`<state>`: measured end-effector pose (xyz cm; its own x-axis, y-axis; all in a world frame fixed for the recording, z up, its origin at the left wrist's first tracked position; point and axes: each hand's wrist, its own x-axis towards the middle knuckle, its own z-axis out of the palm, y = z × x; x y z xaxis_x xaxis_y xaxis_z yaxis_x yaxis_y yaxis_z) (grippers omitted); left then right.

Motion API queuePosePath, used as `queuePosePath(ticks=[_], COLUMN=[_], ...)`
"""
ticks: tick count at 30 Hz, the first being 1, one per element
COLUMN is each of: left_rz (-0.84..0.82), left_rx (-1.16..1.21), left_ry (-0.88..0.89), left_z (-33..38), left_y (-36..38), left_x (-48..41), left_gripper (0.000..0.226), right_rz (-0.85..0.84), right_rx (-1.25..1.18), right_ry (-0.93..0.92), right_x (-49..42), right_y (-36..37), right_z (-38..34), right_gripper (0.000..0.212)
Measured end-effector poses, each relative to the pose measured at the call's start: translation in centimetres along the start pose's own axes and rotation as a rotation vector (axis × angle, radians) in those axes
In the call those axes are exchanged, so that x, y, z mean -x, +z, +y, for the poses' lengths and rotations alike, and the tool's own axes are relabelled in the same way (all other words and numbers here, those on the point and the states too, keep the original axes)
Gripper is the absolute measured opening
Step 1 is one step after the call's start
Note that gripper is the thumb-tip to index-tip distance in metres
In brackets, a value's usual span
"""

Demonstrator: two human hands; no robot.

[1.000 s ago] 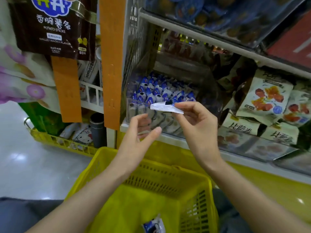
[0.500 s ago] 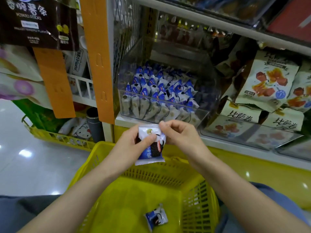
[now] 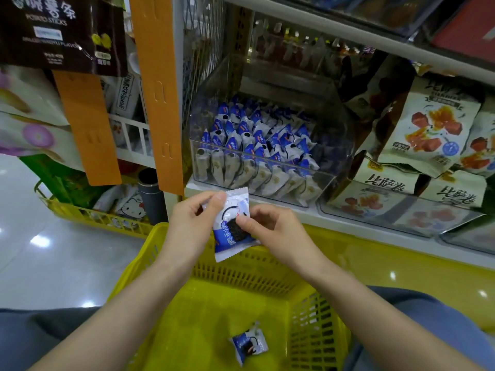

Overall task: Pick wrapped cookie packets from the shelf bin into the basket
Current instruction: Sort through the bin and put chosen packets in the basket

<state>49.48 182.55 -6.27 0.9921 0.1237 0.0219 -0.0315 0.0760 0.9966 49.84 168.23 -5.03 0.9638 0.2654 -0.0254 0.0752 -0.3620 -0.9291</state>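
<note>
Left hand and right hand pinch a blue-white wrapped cookie packet over the yellow plastic basket. The clear plastic bin behind seems nearly full.

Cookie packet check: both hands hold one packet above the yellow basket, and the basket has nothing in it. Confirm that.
Wrong on one point: the yellow basket is not empty; the head view shows one cookie packet lying on its floor. The rest stands: left hand and right hand hold a second packet above it.
</note>
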Motion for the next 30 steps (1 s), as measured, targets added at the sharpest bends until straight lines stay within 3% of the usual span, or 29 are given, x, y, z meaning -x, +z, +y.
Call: queuePosePath(ticks=[3, 8, 11, 14, 16, 25, 30], left_rz=[-0.021, -0.187, -0.105, -0.04, -0.027, 0.066, -0.168], left_rx=[0.091, -0.194, -0.18, -0.136, -0.102, 0.196, 0.332], left_ry=[-0.1, 0.068, 0.083, 0.051, 0.018, -0.274, -0.377], left_z=[-0.3, -0.3, -0.5, -0.5, -0.5, -0.3, -0.6], left_y=[0.0, -0.3, -0.1, -0.3, -0.3, -0.3, 0.4], left_x=[-0.3, -0.7, -0.6, -0.8, -0.7, -0.6, -0.3], left_gripper=[0.02, 0.012, 0.02, 0.019, 0.019, 0.025, 0.04], right_rz=[0.07, 0.067, 0.107, 0.086, 0.062, 0.097, 0.238], right_rx=[0.069, 0.342, 0.261, 0.119, 0.043, 0.07, -0.145], right_ry=[-0.021, -0.124, -0.065, 0.036, 0.057, -0.096, -0.007], right_x=[-0.2, 0.1, 0.0, -0.2, -0.2, -0.4, -0.8], right_y=[-0.3, -0.2, -0.4, -0.9, -1.0, -1.4, -1.5], right_z=[0.3, 1.0, 1.4, 1.2, 1.0, 0.1, 0.6], right_gripper=[0.007, 0.013, 0.016, 0.004, 0.011, 0.025, 0.017])
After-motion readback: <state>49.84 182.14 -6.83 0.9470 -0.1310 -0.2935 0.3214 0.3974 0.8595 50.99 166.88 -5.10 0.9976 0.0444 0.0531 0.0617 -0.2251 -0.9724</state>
